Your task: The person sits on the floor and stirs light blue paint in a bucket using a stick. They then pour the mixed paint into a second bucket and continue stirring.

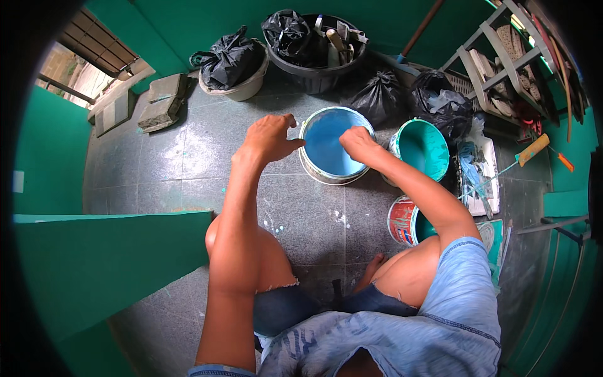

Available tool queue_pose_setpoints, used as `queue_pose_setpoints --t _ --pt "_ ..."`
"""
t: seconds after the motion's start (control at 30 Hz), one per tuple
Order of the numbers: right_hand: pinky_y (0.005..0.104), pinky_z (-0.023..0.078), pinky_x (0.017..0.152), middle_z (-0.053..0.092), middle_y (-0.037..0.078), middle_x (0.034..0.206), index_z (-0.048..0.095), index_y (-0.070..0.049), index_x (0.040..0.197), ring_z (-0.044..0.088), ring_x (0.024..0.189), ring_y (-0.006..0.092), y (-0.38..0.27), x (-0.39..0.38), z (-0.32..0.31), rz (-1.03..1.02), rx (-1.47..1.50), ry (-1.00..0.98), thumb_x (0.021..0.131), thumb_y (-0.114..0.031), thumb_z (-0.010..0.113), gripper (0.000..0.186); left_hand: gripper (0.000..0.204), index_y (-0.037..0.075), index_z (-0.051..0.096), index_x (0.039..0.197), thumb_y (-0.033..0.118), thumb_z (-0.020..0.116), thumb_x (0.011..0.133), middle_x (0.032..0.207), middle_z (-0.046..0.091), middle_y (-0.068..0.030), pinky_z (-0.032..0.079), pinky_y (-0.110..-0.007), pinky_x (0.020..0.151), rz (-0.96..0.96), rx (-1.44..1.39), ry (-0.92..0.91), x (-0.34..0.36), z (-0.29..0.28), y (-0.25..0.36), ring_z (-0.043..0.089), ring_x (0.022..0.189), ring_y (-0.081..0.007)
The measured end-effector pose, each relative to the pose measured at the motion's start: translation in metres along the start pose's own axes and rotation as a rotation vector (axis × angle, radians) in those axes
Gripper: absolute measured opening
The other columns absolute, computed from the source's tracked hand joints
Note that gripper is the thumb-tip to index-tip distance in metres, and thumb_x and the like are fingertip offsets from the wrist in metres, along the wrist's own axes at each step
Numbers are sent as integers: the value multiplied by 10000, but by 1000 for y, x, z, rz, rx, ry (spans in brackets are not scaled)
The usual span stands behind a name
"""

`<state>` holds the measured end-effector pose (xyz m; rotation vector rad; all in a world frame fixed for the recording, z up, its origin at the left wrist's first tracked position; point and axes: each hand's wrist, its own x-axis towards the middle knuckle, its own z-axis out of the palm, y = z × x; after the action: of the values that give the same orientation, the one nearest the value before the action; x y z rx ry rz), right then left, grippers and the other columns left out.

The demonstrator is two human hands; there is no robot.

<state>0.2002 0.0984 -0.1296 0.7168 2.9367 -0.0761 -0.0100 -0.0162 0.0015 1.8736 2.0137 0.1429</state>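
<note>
A white bucket (334, 177) stands on the floor in front of me, with light blue liquid (326, 143) inside. My left hand (269, 138) is at its left side, thumb and forefinger apart, with the thumb tip close to the rim; whether it touches cannot be made out. Nothing shows in that hand. Over the bucket's right inner side is my right hand (359, 144), its fingers closed. Whatever they may hold is hidden. Just right of the bucket stands a tub coated inside with green paint (424, 149). A red-labelled paint can (402, 220) lies tipped near my right knee.
A white paint tray (488, 164) with a blue cloth sits at right, beside a paint roller (532, 151). Black bags (380, 97), a black tub (317, 78) and a pale tub (239, 91) line the far wall. A green ledge (113, 270) juts in at left.
</note>
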Motion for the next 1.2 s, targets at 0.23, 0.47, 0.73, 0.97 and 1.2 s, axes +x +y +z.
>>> queue_pose_setpoints --t 0.23,0.47,0.73,0.97,1.2 --pt "450 475 662 628 159 715 672 -56 761 594 775 366 -18 3 3 -8 520 145 774 -97 609 76 475 67 607 1080 375 722 738 956 659 -147 476 -389 836 -17 -14 -20 4 1 6 613 965 -306" --pt "416 521 688 645 181 677 659 0 643 654 749 315 -3 2 -2 35 -35 72 664 -21 602 64 476 56 605 1079 364 728 736 933 659 -150 475 -383 826 -11 -12 -12 1 -2 3 614 952 -303" --pt "428 513 681 652 191 757 693 -51 738 627 717 366 -2 5 3 81 459 167 755 -151 627 121 474 58 606 1079 358 732 734 929 661 -142 474 -385 824 -12 -26 -12 3 -3 9 613 952 -303" --pt "420 510 625 639 203 705 664 9 671 631 690 358 0 0 -11 35 67 -47 680 6 580 85 467 64 610 1081 355 732 736 932 663 -138 472 -379 840 -31 -11 -15 2 -2 7 614 957 -297" --pt "397 506 699 661 193 789 711 -46 912 646 756 340 8 2 -41 43 552 16 792 -147 620 181 487 73 604 1105 358 739 733 958 664 -132 473 -376 846 -36 -5 -13 3 -2 8 614 971 -293"
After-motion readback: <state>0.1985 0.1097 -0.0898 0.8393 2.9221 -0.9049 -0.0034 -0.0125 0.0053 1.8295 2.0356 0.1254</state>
